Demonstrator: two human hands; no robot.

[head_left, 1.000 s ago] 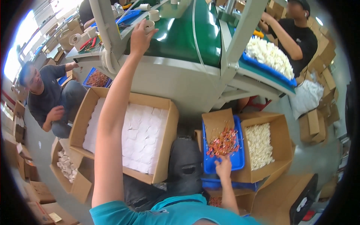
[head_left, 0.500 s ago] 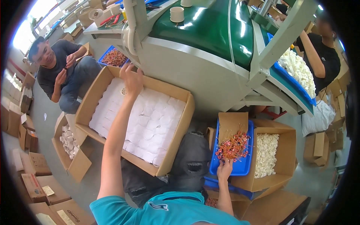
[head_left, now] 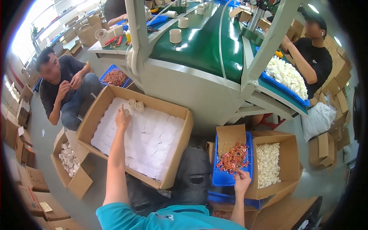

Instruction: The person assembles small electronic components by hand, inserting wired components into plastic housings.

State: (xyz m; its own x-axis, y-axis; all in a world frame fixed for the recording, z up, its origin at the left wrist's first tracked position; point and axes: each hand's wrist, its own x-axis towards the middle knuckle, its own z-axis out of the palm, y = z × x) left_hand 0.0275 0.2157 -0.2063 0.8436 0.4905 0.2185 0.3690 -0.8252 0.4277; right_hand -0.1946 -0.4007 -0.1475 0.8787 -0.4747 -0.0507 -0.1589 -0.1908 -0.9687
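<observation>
My left hand (head_left: 122, 120) reaches into a large open cardboard box (head_left: 180, 149), its fingers closed round a short white plastic cylinder (head_left: 127, 112). Two more white cylinders (head_left: 138, 107) stand beside it, their ribbed open ends up. They rest on a layer of white paper-like sheeting (head_left: 149, 130) with rounded outlines. My right hand (head_left: 242, 181) is at the near right edge of a blue tray (head_left: 226, 180), fingers pinched together. Whatever is between them is too small to make out. Just beyond its fingertips lies a heap of small red parts with orange wires (head_left: 232, 158).
Right of the tray stands a carton of small cream-white parts (head_left: 267, 165). A smaller carton of white cylinders (head_left: 69, 159) sits at left. Ahead is a green conveyor belt (head_left: 199, 46) with a metal post (head_left: 268, 46). One person crouches at left; another works at right.
My left hand has drawn back from the box's far edge; several white cylinders now show near it. My right hand has shifted right along the tray's edge. The whole view has shifted slightly.
</observation>
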